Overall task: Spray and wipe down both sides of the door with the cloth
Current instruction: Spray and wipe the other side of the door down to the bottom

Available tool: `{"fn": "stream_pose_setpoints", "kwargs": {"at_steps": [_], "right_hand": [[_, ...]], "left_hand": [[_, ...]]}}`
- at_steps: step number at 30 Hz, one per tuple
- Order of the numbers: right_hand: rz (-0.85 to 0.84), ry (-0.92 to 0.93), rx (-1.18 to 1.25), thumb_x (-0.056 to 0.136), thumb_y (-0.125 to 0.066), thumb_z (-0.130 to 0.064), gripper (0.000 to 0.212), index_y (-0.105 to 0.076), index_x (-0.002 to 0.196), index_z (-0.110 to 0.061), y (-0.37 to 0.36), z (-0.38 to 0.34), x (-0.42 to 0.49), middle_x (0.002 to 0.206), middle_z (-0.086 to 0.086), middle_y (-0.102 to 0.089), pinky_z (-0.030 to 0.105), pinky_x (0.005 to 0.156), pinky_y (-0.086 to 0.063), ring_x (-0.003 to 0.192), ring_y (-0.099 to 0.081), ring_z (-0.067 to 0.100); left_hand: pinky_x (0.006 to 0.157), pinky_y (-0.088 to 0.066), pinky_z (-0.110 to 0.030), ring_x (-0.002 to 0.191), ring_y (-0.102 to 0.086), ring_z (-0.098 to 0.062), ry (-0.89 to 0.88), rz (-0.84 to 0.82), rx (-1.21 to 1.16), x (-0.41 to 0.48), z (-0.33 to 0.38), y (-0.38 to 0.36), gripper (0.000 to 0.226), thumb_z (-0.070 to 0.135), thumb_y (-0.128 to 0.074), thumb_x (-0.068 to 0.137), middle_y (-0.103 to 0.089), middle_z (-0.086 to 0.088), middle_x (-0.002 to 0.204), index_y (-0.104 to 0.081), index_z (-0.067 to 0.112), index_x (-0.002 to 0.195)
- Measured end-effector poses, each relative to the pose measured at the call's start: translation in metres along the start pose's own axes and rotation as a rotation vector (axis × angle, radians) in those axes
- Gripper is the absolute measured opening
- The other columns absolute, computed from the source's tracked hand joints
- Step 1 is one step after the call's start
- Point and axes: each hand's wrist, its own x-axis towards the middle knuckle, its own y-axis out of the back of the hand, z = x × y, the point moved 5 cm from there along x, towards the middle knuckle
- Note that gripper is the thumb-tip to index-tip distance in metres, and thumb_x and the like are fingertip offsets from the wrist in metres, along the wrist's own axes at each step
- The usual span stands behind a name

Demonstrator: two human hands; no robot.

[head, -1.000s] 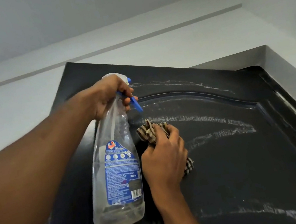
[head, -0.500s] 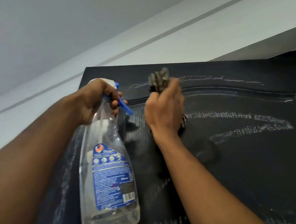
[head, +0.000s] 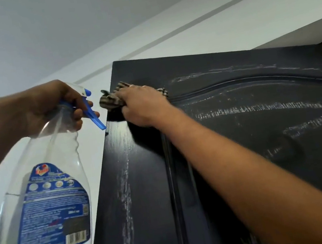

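Two hands: right hand (head: 143, 106) clutches a striped cloth (head: 109, 103) at eleven o'clock on the black door (head: 145, 204) — left hand (head: 50, 106), nine o'clock, grips a spray bottle (head: 48, 205).

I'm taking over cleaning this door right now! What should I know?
Left hand: grips the spray bottle by its neck, a finger on the blue trigger, beside the door's edge.
Right hand: holds the cloth bunched against the door near its top left corner.
Done: this side looks sprayed, and wiping has begun at the top.
Left: wipe off the white streaks across the upper panel and down the left strip. The other side is out of view, so count it as to do.
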Motion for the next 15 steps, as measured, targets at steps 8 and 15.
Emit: {"fn": "stream_pose_setpoints", "kwargs": {"at_steps": [8, 15], "right_hand": [[0.153, -0.819, -0.030, 0.093, -0.045, -0.023, 0.037, -0.057, 0.127, -0.017, 0.041, 0.186, -0.030, 0.130, 0.012, -0.059, 0.043, 0.098, -0.043, 0.121, -0.052, 0.034], [-0.017, -0.255, 0.042, 0.091, -0.050, -0.025, 0.039, -0.059, 0.128, -0.030, -0.003, 0.050, 0.031, 0.130, 0.004, -0.062, 0.037, 0.097, -0.045, 0.118, -0.058, 0.027]], "left_hand": [[0.042, -0.048, -0.019, 0.033, -0.044, -0.009, -0.067, -0.132, -0.028, 0.011, 0.010, -0.020, 0.019, -0.001, -0.039, 0.083, -0.066, -0.021, 0.087, -0.055, 0.004, 0.092], [0.042, -0.048, -0.019, 0.032, -0.046, -0.013, -0.086, -0.146, -0.068, 0.018, 0.019, -0.030, 0.018, -0.002, -0.036, 0.080, -0.058, -0.019, 0.086, -0.053, 0.004, 0.082]]}}
